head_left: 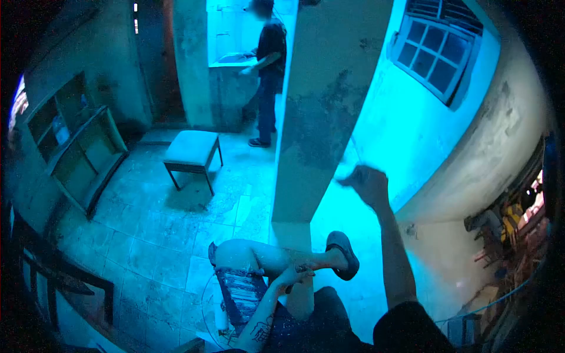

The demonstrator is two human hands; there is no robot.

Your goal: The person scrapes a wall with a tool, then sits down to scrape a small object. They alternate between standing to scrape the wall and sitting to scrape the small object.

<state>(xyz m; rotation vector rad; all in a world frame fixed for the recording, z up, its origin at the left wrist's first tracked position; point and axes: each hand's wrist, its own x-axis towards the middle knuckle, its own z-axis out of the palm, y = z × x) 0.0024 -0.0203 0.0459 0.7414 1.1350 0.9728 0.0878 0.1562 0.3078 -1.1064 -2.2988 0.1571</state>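
My right hand (pixel 368 183) is raised at the right of centre, in front of the pillar's edge, its fingers bent together; anything between them is too small to make out. Low in the view, my left hand (pixel 292 276) rests by my crossed leg (pixel 282 257), near the shin. Its fingers are curled round a small dark item that I cannot identify. A dark sandal (pixel 343 255) is on the foot of the crossed leg.
A padded stool (pixel 192 148) stands on the tiled floor. Beyond it, a person (pixel 271 65) stands at a sink (pixel 235 59). A pillar (pixel 323 106) rises ahead. Low shelves (pixel 76 141) lean at left; a dark frame (pixel 65 279) stands lower left.
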